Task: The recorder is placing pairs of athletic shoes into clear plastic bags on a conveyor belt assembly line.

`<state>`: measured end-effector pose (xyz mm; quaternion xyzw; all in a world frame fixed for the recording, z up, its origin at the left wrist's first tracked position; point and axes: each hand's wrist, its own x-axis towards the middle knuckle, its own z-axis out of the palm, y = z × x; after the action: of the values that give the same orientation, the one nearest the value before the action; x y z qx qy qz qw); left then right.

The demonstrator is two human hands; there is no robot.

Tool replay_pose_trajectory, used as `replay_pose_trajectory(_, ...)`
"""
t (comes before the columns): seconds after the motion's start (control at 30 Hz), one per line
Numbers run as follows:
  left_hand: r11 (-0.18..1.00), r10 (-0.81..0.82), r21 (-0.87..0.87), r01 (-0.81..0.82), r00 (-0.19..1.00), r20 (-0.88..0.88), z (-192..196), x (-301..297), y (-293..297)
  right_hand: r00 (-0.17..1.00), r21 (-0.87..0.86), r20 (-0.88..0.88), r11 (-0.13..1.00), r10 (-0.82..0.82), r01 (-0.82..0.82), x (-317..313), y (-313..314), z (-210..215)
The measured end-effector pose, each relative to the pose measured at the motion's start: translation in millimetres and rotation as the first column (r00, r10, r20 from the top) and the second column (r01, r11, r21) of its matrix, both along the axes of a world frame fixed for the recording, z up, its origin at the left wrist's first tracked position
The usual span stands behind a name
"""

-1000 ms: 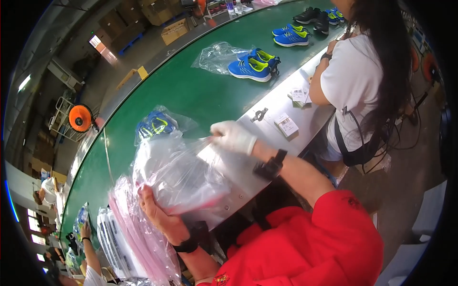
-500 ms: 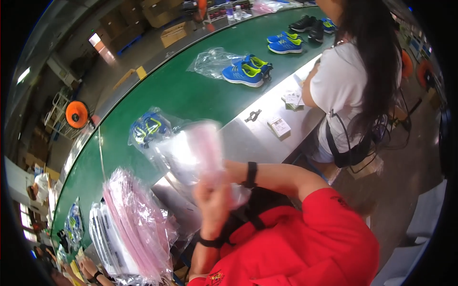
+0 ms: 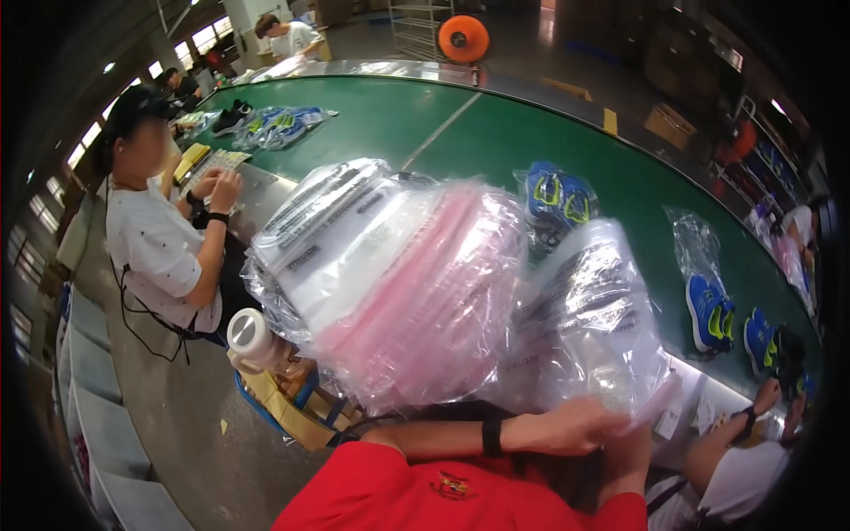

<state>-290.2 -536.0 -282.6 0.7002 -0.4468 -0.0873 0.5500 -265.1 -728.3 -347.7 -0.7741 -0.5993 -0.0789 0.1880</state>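
At the lower right, my left hand [image 3: 580, 425] is closed at the near end of a clear plastic bag [image 3: 593, 301] with dark print; its fingertips are blurred. My right hand [image 3: 629, 445] is just beyond it, mostly covered by the plastic and the left hand, so its fingers do not show. The bag slopes up from my hands toward the belt. Left of it lies a large pile of pink and clear plastic bags [image 3: 425, 292]. Beyond the held bag, a pair of blue and lime sneakers [image 3: 560, 196] sits in clear plastic.
A green conveyor belt [image 3: 460, 146] curves across, with more bagged sneakers [image 3: 282, 126] at far left and blue sneakers [image 3: 707, 311] at right. A white-lidded bottle [image 3: 251, 334] stands left of the pile. Co-workers sit at left [image 3: 164, 239] and lower right [image 3: 748, 473].
My view has swung left, bringing the bag pile to the middle and a co-worker on the left into sight. My hands, with plastic between them, have moved to the lower right of the picture.
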Motion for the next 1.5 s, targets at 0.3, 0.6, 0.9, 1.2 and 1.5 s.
replay_pose_trajectory(0.3,0.966,0.258,0.007,-0.258,0.966,-0.006,-17.3,22.9,16.9,0.997,-0.064,0.005,0.995,-0.081,0.081,48.3,93.3,87.5)
replay_pose_trajectory(0.6,0.889,-0.067,-0.456,-0.053,0.968,-0.243,-34.3,30.7,39.9,0.928,-0.374,0.123,0.85,-0.351,0.371,22.9,119.3,107.0)
replay_pose_trajectory(0.9,0.949,0.023,-0.214,-0.231,0.728,-0.685,-15.7,33.7,-16.8,0.93,-0.101,-0.032,0.927,-0.366,0.361,32.4,40.7,69.4)
replay_pose_trajectory(1.2,0.923,0.02,-0.272,-0.27,0.742,-0.67,-78.1,31.0,-39.2,0.854,-0.101,-0.057,0.854,-0.516,0.51,0.3,-19.1,27.2)
replay_pose_trajectory(1.5,0.93,0.062,-0.149,-0.335,0.544,-0.837,-35.1,33.0,-27.5,0.727,-0.148,-0.096,0.732,-0.68,0.665,18.1,-20.5,37.3)
